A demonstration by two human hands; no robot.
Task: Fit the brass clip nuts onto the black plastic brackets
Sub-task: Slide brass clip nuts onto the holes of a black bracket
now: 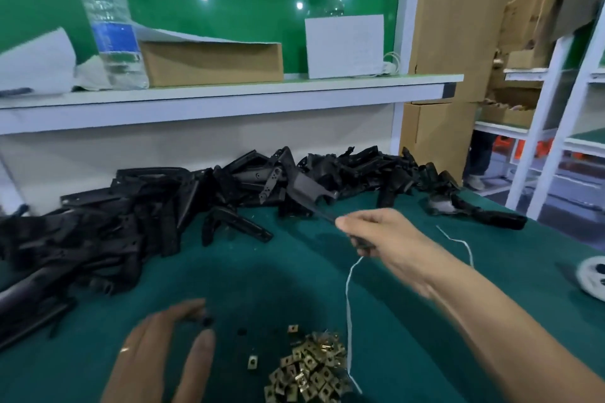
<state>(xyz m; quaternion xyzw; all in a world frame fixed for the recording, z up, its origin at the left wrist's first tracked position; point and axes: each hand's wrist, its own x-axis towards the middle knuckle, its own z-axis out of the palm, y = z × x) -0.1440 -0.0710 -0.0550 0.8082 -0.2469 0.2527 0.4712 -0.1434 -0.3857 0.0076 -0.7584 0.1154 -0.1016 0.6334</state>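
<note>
We find the task at an early stage: the heap of black moulded plastic brackets (196,193) lies along the back of the green-covered counter (268,278), and no bracket visibly carries a nut. Our right hand (379,235) has its grip clenched on one thin black bracket piece (322,214) at the heap's edge. Our left hand (157,350) hovers released, fingers straight, just beside the pile of small square brass clip nuts (311,366) at the near edge.
</note>
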